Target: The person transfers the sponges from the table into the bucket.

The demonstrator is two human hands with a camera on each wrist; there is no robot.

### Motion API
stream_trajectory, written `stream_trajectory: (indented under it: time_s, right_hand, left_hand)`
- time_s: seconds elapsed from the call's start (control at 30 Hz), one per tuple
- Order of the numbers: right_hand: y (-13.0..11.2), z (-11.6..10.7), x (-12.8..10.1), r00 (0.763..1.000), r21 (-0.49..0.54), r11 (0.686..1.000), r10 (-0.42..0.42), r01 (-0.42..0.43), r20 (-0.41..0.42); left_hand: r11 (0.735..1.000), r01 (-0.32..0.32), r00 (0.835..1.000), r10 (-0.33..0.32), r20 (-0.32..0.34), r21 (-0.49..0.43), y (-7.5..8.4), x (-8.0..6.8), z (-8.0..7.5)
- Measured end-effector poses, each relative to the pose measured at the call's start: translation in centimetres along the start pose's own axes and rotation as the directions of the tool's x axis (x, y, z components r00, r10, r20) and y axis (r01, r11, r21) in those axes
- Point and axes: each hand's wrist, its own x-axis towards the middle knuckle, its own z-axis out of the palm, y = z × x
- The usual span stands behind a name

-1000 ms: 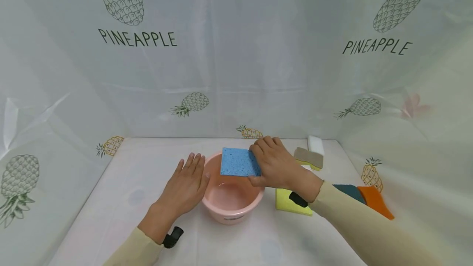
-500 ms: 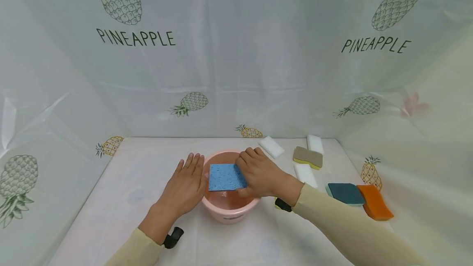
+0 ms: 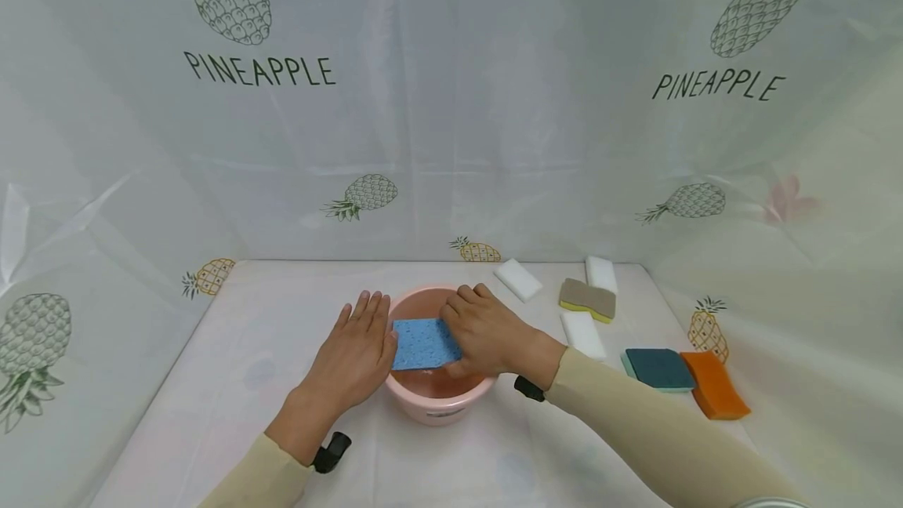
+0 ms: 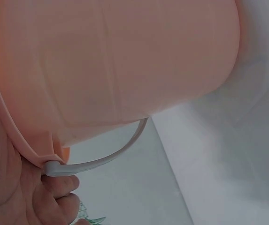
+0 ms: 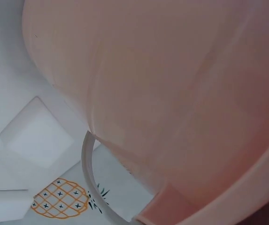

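A pink plastic bucket stands in the middle of the table. My right hand holds a blue sponge by its right edge, inside the bucket's mouth. My left hand lies with straight fingers against the bucket's left side. The left wrist view is filled by the bucket wall and its white handle, with my palm at the rim. In the right wrist view the same bucket wall fills the frame, its handle hanging below.
To the right lie white sponges, a brown and yellow sponge, a teal sponge and an orange one. A pineapple-print curtain surrounds the table on three sides.
My right hand has carried the blue sponge from above the bucket's far rim down and leftward into the bucket. The left hand has stayed at the bucket's side.
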Motion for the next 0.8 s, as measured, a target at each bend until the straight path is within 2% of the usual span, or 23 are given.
stream_trajectory:
  time_s: [0.57,0.8]
  right_hand:
    - [-0.13,0.2,0.46,0.997,-0.025,1.0,0.009,-0.007,0.075]
    - [-0.15,0.17,0.46,0.996,-0.002,1.0,0.012,-0.012,0.094]
  left_hand:
    - [1.0,0.015,1.0,-0.015,0.009,-0.003,-0.04,0.04,0.08]
    - [1.0,0.021,1.0,-0.021,0.015,-0.004,0.08,0.06,0.02]
